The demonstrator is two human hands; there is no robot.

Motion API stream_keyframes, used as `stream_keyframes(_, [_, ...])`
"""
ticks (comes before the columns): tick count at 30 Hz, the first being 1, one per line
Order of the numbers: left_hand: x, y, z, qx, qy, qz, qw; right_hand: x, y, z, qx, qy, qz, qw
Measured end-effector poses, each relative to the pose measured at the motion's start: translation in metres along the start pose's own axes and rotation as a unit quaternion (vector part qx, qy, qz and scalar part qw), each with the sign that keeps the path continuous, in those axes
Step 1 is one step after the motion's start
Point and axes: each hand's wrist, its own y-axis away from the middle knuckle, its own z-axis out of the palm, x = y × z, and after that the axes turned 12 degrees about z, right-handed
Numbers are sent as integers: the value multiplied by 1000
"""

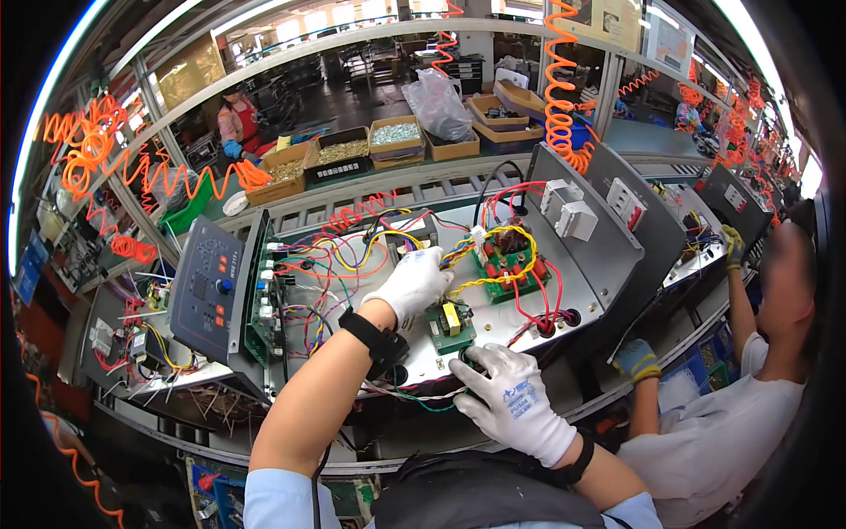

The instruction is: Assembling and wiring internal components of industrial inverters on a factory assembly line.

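Note:
My left hand (412,284), in a white glove, reaches over an opened metal chassis (573,264). Its fingers are closed at a bundle of coloured wires (456,253); the fingertips are partly hidden. My right hand (511,397), also gloved, lies at the chassis's near edge with fingers apart. Beneath its fingertips is a black grommet (470,356), and thin wires (427,396) run up to the thumb. Between the hands sits a small green board with a yellow transformer (452,319). Behind it, a larger green circuit board (511,273) carries red and yellow wires. A dark control panel (211,286) stands at the left end.
Similar units stand left and right on the line, one with a white breaker (626,204). Boxes of small parts (342,154) and a plastic bag (438,106) line the far shelf. Orange coiled hoses (560,88) hang overhead. A co-worker (723,432) works close at right.

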Motion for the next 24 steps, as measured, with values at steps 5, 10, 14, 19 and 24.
stream_keyframes(5, [-3,7,1,-19,26,24,999,-22,-6,3,22,101,19,994])
stream_keyframes(10, [-9,8,6,-16,-6,42,999,-26,-11,7,-24,138,28,990])
stream_keyframes(14, [-13,8,11,-8,37,36,999,-24,-12,13,2,135,28,990])
stream_keyframes(19, [-5,16,7,18,27,19,999,-17,-14,10,1,79,5,997])
stream_keyframes(24, [16,53,-1,122,-164,53,978,-5,-21,2,16,32,-20,999])
